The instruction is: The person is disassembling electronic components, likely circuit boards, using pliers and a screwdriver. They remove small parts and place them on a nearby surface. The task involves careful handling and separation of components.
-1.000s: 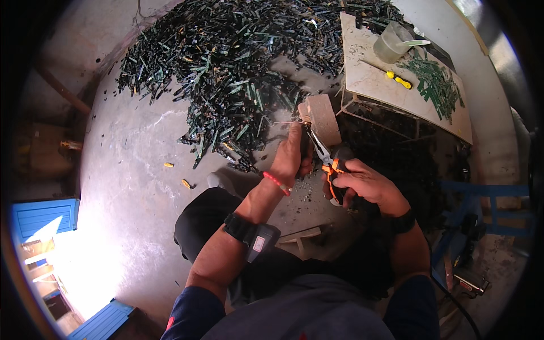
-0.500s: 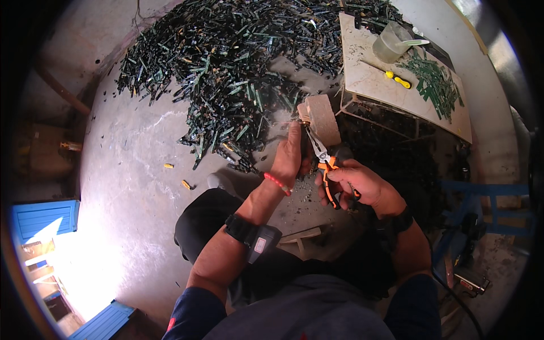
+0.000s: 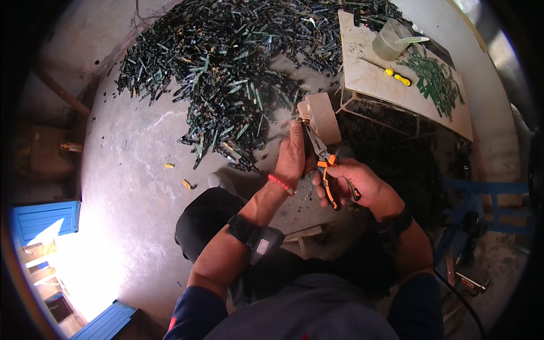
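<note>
My right hand is wrapped around the pliers, which have orange and black handles and a grey metal head. The handles stand apart, and the long jaws point up and left. At their tips is a small brownish piece, too small to name, close to the left thumb. My left hand is closed, its thumb pointing away from me. Its other fingers are mostly hidden, so what it grips cannot be made out. A pale brick-like block stands just beyond both hands.
A large heap of dark green and black strips covers the floor ahead. On the low table at right are a clear jug, a yellow-handled tool and loose green strips. Yellow scraps lie on the left floor.
My left hand has shifted slightly to the right. The pliers have tilted a little, with their tips still near the left thumb; my right hand keeps its grip.
</note>
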`<state>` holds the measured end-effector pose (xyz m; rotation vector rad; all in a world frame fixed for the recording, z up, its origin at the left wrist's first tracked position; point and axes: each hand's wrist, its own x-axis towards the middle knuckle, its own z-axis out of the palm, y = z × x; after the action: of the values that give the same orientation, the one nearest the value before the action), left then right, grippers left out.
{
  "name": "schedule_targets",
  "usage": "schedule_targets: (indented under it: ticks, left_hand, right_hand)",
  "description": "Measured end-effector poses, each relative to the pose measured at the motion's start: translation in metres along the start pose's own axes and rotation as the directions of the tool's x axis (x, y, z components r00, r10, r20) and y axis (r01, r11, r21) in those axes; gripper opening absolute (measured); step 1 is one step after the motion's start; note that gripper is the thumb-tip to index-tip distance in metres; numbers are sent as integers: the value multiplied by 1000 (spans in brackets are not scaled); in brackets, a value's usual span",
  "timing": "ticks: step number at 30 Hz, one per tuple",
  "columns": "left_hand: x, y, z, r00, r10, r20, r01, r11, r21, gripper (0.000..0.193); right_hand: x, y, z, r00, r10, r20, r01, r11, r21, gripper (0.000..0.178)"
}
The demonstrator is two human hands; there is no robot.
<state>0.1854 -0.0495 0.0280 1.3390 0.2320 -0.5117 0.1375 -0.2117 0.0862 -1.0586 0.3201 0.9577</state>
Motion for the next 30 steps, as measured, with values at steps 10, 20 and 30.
schedule_targets:
  ticks: [10,20,30]
  left_hand:
    - [0,-11,1,999,33,-21,-34,999,-20,75]
    - [-9,0,2,998,1,-58,2,999,47,74]
    - [-4,-36,-11,810,587,-23,-508,719,474,69]
  right_hand:
    - [8,14,-8,995,-13,103,-3,988,152,32]
    - [4,10,-1,996,-25,82,14,991,133,33]
    - [4,11,0,994,-69,-90,41,958,-283,31]
